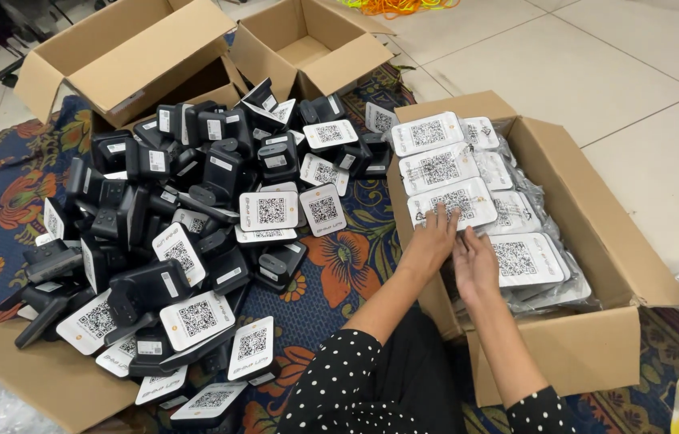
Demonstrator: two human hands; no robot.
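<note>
Both of my hands reach into an open cardboard box [597,241] on the right. The box holds rows of bagged black devices with white square code labels [444,169]. My left hand [430,241] lies with its fingers spread on the nearest bagged device [456,205] in the left row. My right hand [474,261] sits just beside it, fingers loosely curled at the edge of another bagged device [526,259]. Whether either hand grips a bag is unclear. Black sleeves with white dots cover my forearms.
A large heap of unbagged black devices with white code cards [187,233] covers a flowered rug [339,257] on the left. Two empty open cardboard boxes [126,56] [311,48] stand behind the heap. Flattened cardboard [42,378] lies at the lower left. White floor tiles [597,72] lie beyond.
</note>
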